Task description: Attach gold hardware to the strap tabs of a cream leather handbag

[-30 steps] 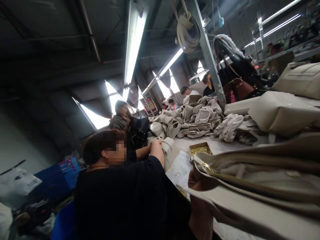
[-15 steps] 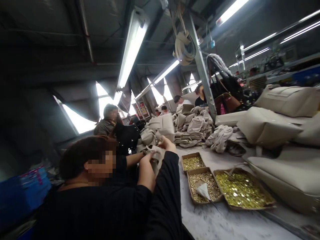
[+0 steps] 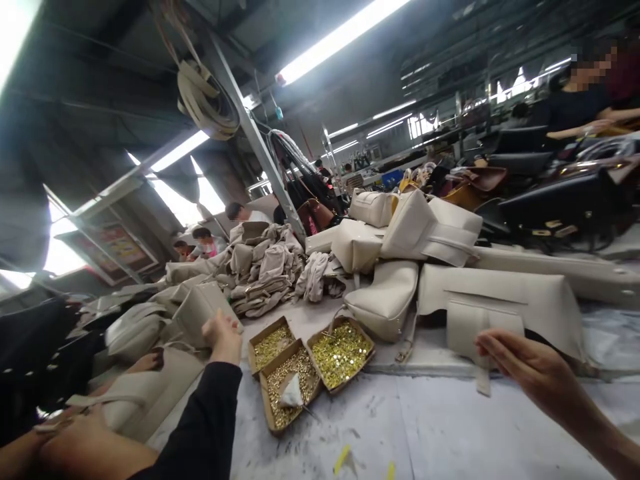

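The right hand [image 3: 537, 367] is pinched at the flap [image 3: 459, 328] of the right-hand bag [image 3: 540, 293]; the left hand [image 3: 224, 341] curls near the boxes [image 3: 268, 408]; either's grip is unclear; a low sweep could spill studs [image 3: 345, 357].

Large dim hall, dark ceiling. Long tube lights [image 3: 345, 40] run overhead; bright windows [image 3: 180, 193] with dark drapes at left. Slanted metal post [image 3: 255, 143] behind the pale, smudged surface [image 3: 370, 427]. Framed board [image 3: 107, 250] at left, metal racking further back.
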Action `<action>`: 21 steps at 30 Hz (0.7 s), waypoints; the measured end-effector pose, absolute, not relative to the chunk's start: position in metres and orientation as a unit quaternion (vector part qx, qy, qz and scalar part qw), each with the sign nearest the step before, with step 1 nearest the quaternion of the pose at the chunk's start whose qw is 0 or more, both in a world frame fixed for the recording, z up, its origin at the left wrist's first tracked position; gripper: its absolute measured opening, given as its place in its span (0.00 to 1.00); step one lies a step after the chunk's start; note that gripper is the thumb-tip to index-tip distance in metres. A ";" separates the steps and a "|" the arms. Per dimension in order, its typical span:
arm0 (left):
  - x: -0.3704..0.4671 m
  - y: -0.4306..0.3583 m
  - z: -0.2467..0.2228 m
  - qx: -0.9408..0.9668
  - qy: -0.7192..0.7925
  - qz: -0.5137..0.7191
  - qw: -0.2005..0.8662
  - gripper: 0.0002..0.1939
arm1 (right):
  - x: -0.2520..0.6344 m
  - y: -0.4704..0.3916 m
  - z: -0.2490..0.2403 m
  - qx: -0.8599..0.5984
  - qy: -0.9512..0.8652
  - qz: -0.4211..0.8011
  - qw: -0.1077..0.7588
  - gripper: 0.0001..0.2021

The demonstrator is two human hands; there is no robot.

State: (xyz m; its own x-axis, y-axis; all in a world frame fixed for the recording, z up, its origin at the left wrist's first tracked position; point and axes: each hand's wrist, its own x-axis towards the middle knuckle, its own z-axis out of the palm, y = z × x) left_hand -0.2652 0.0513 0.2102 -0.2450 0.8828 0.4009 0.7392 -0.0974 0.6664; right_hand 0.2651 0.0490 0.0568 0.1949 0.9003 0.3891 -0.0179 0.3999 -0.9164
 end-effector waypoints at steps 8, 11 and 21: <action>-0.128 0.172 0.138 0.551 0.714 0.363 0.236 0.15 | 0.260 0.059 0.019 -0.355 -0.748 0.049 0.559 0.08; -0.094 0.199 0.121 0.543 0.734 0.336 0.231 0.16 | 0.268 0.057 0.018 -0.332 -0.781 -0.014 0.529 0.08; -0.046 0.223 0.123 0.560 0.725 0.375 0.141 0.15 | 0.251 0.062 0.022 -0.359 -0.806 -0.038 0.469 0.16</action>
